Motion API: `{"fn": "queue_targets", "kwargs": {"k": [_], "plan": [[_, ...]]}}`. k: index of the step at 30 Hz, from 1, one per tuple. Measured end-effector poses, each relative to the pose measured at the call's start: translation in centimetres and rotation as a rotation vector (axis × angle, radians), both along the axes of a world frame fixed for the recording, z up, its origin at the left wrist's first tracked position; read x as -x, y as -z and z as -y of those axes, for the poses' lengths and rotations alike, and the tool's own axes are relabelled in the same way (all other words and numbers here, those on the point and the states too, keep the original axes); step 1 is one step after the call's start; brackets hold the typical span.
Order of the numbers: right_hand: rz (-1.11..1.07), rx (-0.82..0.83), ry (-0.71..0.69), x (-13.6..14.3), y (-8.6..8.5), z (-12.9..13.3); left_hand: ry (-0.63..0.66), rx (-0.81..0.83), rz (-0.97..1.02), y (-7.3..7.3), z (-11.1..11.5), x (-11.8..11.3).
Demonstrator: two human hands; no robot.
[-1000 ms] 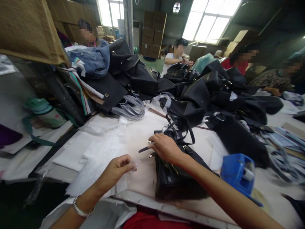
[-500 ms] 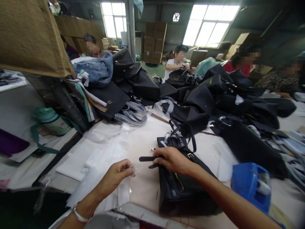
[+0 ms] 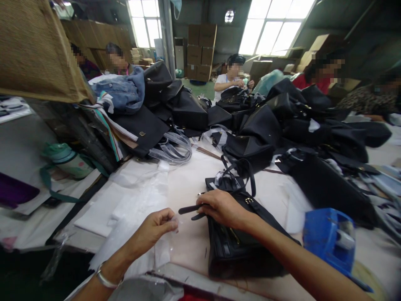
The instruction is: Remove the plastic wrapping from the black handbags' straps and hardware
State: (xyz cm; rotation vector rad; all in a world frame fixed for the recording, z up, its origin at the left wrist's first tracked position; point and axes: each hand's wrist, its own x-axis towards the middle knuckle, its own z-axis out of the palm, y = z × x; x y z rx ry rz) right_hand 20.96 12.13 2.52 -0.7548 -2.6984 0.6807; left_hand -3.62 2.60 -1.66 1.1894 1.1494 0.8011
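Right hand (image 3: 223, 207) grips black bag's strap (image 3: 189, 208); left hand (image 3: 154, 229) pinches clear film (image 3: 174, 220)

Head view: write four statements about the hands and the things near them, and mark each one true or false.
1. The right hand rests on a black handbag and holds its strap tabs. True.
2. The left hand grips the blue tape dispenser. False: it pinches thin clear plastic; the dispenser sits apart, to the right.
3. A bracelet circles the left wrist. True.
4. The handbag is red. False: it is black.
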Motion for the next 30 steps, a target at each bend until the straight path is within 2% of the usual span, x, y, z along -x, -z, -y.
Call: {"fn": "queue_targets", "kwargs": {"k": [12,21,30], "plan": [[0.095,-0.055,-0.031,0.0,-0.4,0.2,0.016,0.031,0.020,-0.3,0.0,0.1],[0.135,0.023,-0.151,-0.2,-1.1,-0.9,-0.043,-0.004,-0.037,-0.4,-0.3,-0.4],[0.141,0.099,-0.145,0.3,-1.3,-1.5,-0.099,0.099,-0.021,-0.8,-0.7,-1.0]]}}
